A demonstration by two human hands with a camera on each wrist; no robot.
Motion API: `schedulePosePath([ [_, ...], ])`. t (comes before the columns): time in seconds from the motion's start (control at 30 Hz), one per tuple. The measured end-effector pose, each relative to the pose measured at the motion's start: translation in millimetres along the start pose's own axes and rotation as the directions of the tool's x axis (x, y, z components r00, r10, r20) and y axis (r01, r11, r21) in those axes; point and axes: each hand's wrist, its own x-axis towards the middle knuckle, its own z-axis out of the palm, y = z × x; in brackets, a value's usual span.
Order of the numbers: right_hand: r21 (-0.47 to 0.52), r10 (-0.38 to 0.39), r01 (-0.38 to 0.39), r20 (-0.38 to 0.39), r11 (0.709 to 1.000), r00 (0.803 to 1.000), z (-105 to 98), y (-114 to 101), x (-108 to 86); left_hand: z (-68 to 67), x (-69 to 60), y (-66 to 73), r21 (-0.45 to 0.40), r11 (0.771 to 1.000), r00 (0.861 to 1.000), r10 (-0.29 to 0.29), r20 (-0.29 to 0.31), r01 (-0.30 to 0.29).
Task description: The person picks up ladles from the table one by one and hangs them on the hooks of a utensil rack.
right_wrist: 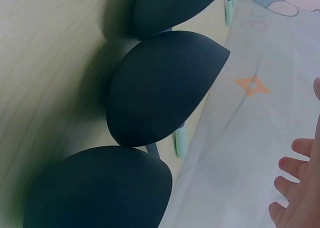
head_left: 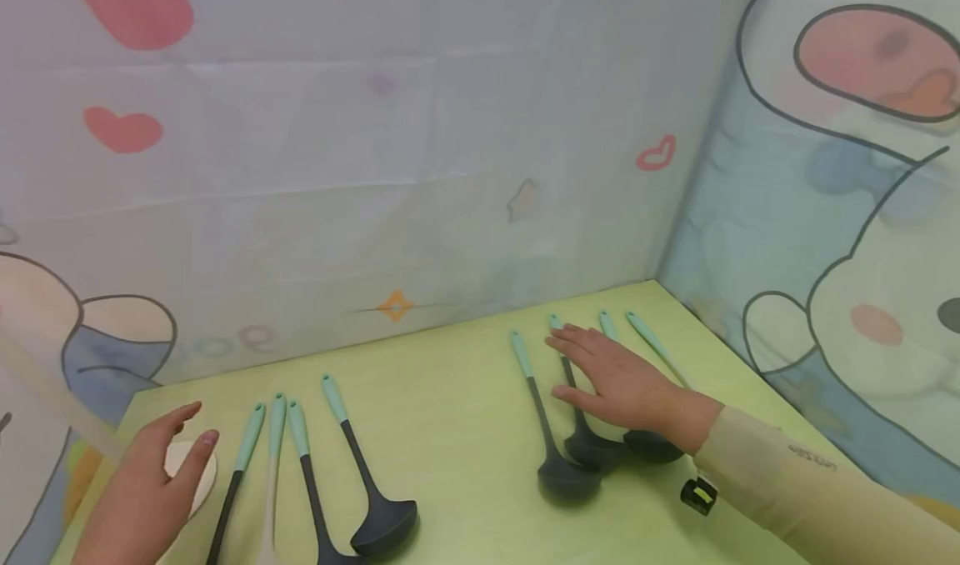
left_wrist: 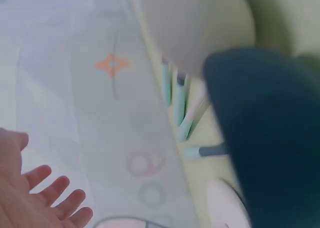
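Observation:
My right hand (head_left: 618, 377) is held flat with extended fingers over a group of ladles at the right; a dark ladle (head_left: 568, 477) with a mint handle lies just left of it. In the right wrist view, large dark ladle bowls (right_wrist: 165, 88) fill the left, with my right hand (right_wrist: 300, 188) at the edge. My left hand (head_left: 142, 490), fingers parted and holding nothing, is at the left edge beside a white round object (head_left: 202, 473). Near it lie several mint-handled utensils, among them a dark ladle (head_left: 382, 523). My left hand (left_wrist: 40, 198) also shows in the left wrist view.
The utensils lie on a light yellow-green table (head_left: 450, 432). Behind it hangs a pale printed cloth (head_left: 337, 148) with hearts, and another printed cloth (head_left: 810, 215) stands along the right side. A pale bar (head_left: 56, 390) slants at the far left.

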Motion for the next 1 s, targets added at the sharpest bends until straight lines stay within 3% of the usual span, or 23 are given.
schedulePosePath([
  [0.07, -0.005, -0.001, 0.001, -0.004, 1.000, 1.000, 0.8, -0.8, 0.2, -7.2, -1.3, -4.7, -0.108, 0.991, 0.995, -0.080, -0.065, 0.073],
  [0.13, -0.002, -0.001, 0.001, -0.006, 1.000, 1.000, 1.5, -1.2, -0.4, -13.0, -1.6, -9.2, -0.207, 0.965, 0.969, -0.194, -0.154, 0.161],
  [0.2, -0.001, 0.001, -0.001, -0.005, 1.000, 1.000, 2.3, -1.2, -1.4, -16.4, -0.7, -15.0, -0.300, 0.924, 0.916, -0.317, -0.247, 0.239],
  [0.27, 0.006, 0.006, -0.006, -0.006, 1.000, 1.000, 3.0, -1.0, -2.6, -20.1, 2.0, -20.7, -0.382, 0.869, 0.844, -0.441, -0.307, 0.315],
  [0.33, 0.006, 0.010, -0.010, -0.007, 1.000, 1.000, 3.9, -0.4, -3.3, -23.7, 5.1, -26.3, -0.455, 0.826, 0.780, -0.512, -0.359, 0.333],
  [0.43, 0.003, 0.014, -0.014, -0.006, 1.000, 1.000, 4.5, 0.1, -2.5, -28.5, 8.4, -31.9, -0.560, 0.764, 0.719, -0.581, -0.381, 0.321],
  [0.5, -0.004, 0.015, -0.015, 0.000, 1.000, 1.000, 4.6, 0.4, -0.8, -31.3, 9.9, -34.2, -0.600, 0.734, 0.696, -0.611, -0.377, 0.319],
  [0.6, -0.014, 0.024, -0.024, 0.006, 1.000, 1.000, 2.8, 2.5, -3.1, -34.2, 17.8, -34.2, -0.617, 0.712, 0.687, -0.633, -0.357, 0.336],
  [0.7, -0.018, 0.025, -0.025, 0.005, 1.000, 1.000, 0.9, 3.9, -5.1, -35.6, 26.7, -37.7, -0.610, 0.716, 0.699, -0.626, -0.345, 0.340],
  [0.9, -0.006, 0.028, -0.028, -0.002, 1.000, 1.000, -0.7, 1.7, -7.7, -34.7, 37.7, -48.6, -0.530, 0.762, 0.723, -0.596, -0.350, 0.372],
  [1.0, 0.024, 0.022, -0.022, 0.007, 0.999, 1.000, 1.9, -3.1, -5.0, -35.6, 37.4, -59.1, -0.470, 0.783, 0.722, -0.592, -0.358, 0.408],
])
